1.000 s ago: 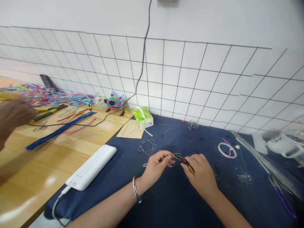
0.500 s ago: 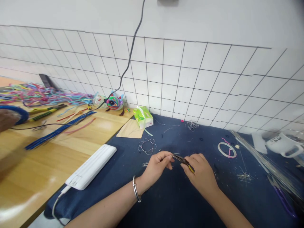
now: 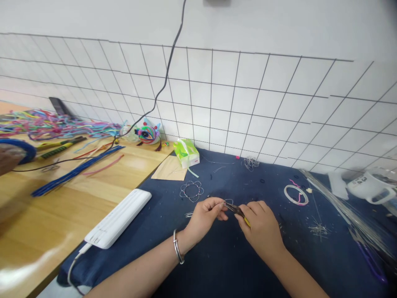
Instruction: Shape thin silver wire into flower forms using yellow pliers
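"The blue cloth (image 3: 226, 260), what is near its left edge?"

"White power bank (image 3: 118, 218). Cloth is wide between my forearms. My left hand (image 3: 206, 213) pinches thin wire (image 3: 228, 200) beside pliers (image 3: 236, 210), which my right hand (image 3: 262, 223) grips."

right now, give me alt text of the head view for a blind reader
A bare right hand works yellow-handled metal pliers at a thin silver wire pinched by the bare left hand, over dark blue cloth. A flower-shaped silver wire ring lies beyond them; a white rectangular power bank lies to the left.
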Demonstrator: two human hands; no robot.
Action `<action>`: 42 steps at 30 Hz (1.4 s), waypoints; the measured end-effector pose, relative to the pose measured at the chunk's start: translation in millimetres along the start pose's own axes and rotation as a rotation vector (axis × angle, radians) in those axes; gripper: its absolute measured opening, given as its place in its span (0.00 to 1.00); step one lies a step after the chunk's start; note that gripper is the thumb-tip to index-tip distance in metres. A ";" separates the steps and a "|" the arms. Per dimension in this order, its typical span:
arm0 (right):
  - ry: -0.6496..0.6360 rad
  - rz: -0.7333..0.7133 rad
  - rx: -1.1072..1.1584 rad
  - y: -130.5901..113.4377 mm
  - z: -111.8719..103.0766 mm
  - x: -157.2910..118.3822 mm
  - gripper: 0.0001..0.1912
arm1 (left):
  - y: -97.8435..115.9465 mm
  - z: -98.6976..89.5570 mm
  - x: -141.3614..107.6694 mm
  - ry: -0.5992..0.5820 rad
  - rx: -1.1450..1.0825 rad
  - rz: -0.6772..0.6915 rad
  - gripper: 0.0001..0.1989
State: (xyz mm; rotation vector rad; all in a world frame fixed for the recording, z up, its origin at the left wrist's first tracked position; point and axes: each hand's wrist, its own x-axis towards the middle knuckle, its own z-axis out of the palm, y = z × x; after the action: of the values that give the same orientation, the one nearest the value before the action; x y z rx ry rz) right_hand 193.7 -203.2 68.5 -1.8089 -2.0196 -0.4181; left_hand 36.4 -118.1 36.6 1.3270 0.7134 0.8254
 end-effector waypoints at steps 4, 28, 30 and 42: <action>0.003 -0.007 -0.019 -3.0 -0.5 0.0 0.09 | -1.6 -0.8 0.0 0.019 0.047 0.012 0.12; 0.063 -0.229 0.002 11.2 19.6 36.1 0.09 | -1.5 -15.4 10.5 0.033 -0.072 0.107 0.17; 0.079 -0.273 0.035 16.8 25.9 41.1 0.10 | -2.0 -18.4 12.3 0.029 -0.089 0.116 0.17; -0.045 -0.168 0.102 10.6 23.1 44.9 0.08 | -11.7 -17.8 20.2 0.040 -0.242 0.039 0.14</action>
State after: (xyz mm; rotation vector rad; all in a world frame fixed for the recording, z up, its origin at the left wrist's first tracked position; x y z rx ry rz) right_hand 198.3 -151.8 69.2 -1.6091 -2.1907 -0.3191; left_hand 33.6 -92.0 23.2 1.1126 0.5999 0.9415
